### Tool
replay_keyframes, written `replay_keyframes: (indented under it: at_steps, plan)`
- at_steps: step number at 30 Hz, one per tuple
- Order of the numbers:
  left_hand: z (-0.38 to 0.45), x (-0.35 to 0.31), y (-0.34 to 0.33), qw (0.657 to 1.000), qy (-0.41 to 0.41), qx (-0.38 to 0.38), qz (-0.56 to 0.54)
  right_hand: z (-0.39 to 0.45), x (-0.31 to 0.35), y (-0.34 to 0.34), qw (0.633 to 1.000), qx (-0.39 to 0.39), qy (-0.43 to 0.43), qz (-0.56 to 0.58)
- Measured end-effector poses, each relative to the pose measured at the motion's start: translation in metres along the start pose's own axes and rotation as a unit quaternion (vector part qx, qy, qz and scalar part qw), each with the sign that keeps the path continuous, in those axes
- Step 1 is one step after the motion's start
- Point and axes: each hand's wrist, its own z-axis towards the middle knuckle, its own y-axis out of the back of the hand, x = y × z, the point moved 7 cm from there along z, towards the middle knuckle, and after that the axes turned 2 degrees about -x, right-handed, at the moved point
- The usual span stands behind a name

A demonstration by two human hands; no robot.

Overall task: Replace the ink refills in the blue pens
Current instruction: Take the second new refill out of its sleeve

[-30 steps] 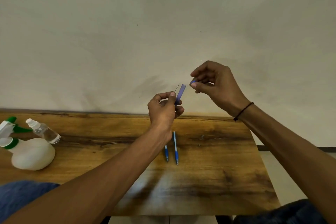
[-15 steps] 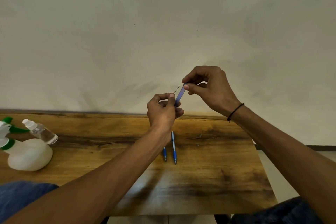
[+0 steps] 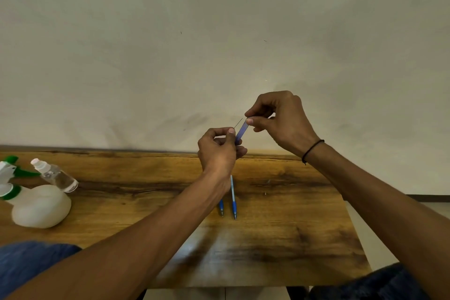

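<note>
My left hand (image 3: pixel 219 151) holds the lower end of a translucent blue pen barrel (image 3: pixel 241 131), raised above the table's far edge. A thin dark refill (image 3: pixel 238 123) sticks out beside the barrel, also pinched by the left fingers. My right hand (image 3: pixel 280 122) pinches the barrel's upper end with thumb and forefinger. Two blue pens (image 3: pixel 233 197) lie side by side on the wooden table (image 3: pixel 292 226) below my hands; the left one (image 3: pixel 221 207) is mostly hidden by my left forearm.
A white spray bottle with a green trigger (image 3: pixel 36 204) and a small clear bottle (image 3: pixel 54 175) stand at the table's left. A plain wall rises behind the table. Blue cloth on my knees shows at the bottom corners.
My right hand moved left and down from apart to the barrel's upper end and now pinches it. The left hand has stayed in place.
</note>
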Motion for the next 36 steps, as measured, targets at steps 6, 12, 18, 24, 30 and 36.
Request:
replay_keyframes:
  at_steps: [6,12,18,24,30,36]
  plan:
    - [0.004,0.002,0.003,1.000,0.004,-0.012,-0.001,0.000,-0.001,0.000,0.998,0.039,0.025,-0.047]
    - [0.005,0.003,0.004,1.000,0.002,-0.015,0.002,0.000,0.001,-0.003,0.989,0.070,0.076,-0.109]
    - [0.005,0.005,0.004,1.000,0.009,-0.009,0.001,-0.003,0.001,-0.010,0.988,0.058,0.102,-0.100]
    - [0.006,0.007,0.002,0.999,0.035,0.005,-0.031,-0.004,-0.004,-0.010,0.996,0.034,0.077,-0.009]
    - [0.005,0.011,0.002,0.999,0.039,0.007,-0.020,-0.002,-0.019,-0.008,0.999,0.011,0.024,0.026]
    - [0.011,0.009,0.008,0.999,0.027,-0.013,0.014,0.000,-0.085,-0.014,0.992,0.075,-0.089,-0.041]
